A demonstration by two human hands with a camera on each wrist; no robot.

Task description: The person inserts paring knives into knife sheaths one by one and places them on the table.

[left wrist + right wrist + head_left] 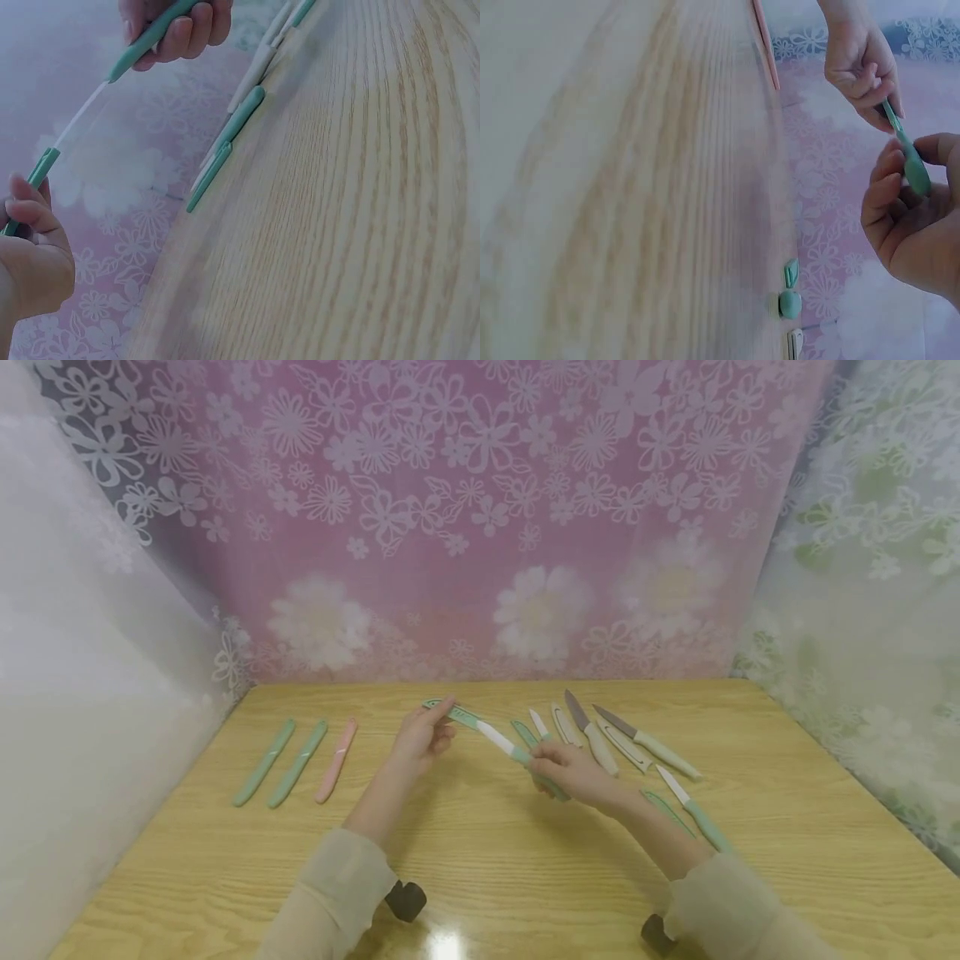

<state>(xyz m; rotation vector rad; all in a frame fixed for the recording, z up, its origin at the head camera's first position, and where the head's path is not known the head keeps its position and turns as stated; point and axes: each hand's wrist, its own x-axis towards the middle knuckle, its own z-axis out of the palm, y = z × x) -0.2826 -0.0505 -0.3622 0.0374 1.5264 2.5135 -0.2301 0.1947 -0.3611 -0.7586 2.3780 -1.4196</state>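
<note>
A green-handled, white-bladed knife (517, 755) is held above a wooden bench (480, 868), blade at the mouth of a green sheath (466, 717); a person's right grip (572, 772) clasps the handle, the left grip (424, 737) grasps the sheath. Two beige-handled knives (597, 747) and two other green-handled knives (707, 827) lie bare to the right, near loose sheaths (626, 745); green sheathed knives (263, 764) and a pink one (337, 761) lie left
</note>
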